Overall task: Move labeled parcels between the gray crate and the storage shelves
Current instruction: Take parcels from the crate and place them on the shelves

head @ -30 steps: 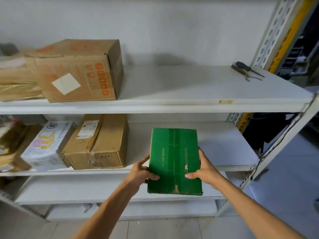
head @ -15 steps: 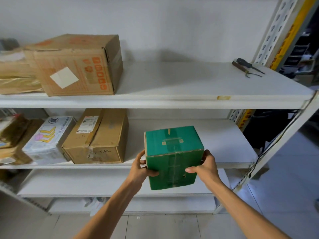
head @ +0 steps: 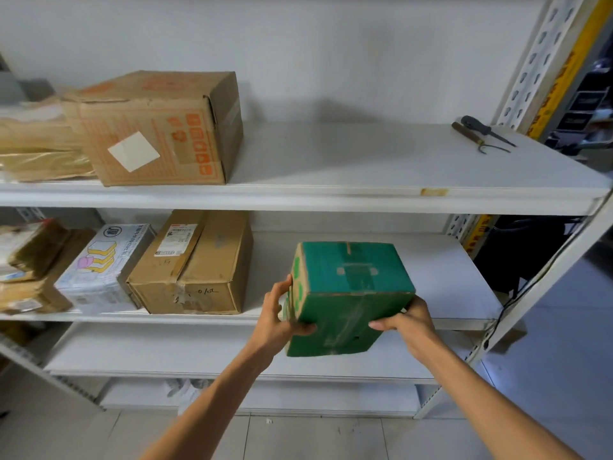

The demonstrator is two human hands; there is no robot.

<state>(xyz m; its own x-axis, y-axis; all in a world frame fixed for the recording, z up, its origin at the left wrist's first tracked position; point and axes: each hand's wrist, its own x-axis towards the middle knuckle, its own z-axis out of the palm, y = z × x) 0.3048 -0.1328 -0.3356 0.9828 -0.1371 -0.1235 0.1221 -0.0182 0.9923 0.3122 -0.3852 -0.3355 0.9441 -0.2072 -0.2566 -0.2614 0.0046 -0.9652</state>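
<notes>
- Two-handed, holding a green parcel [head: 348, 293] in the head view, at 6 o'clock from frame centre, tilted and hovering just in front of the edge of the middle shelf [head: 447, 277], not resting on it.
- Clamping its 9 o'clock side with the left hand [head: 277, 322], thumb curled onto the near face.
- Cupping its 3 o'clock side with the right hand [head: 409, 322], thumb pressing the same face.
- Judging by that: shelving the parcel, midway through placing.
- Probably needing levelling next, then pushing toward 12 o'clock onto bare board, keeping at 3 o'clock of the taped brown box [head: 199, 270].
- Not seeing the gray crate.
</notes>
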